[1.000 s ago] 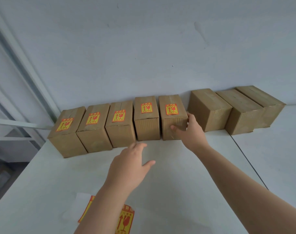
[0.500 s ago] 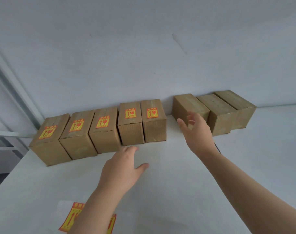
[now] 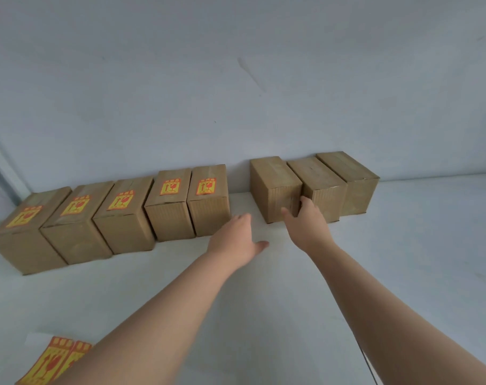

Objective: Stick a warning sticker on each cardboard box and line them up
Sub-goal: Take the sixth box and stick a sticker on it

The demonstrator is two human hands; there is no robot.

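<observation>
On a white table (image 3: 291,315) against a pale wall, 5 stickered boxes (image 3: 130,215) stand in a row at left, with 3 plain boxes (image 3: 325,184) grouped at right. The right hand (image 3: 305,220) grips the front corner of the nearest plain box (image 3: 275,187), fingers wrapped on its side. The left hand (image 3: 236,243) hovers spread, holding nothing. Spare warning stickers (image 3: 55,362) lie near the front edge.
</observation>
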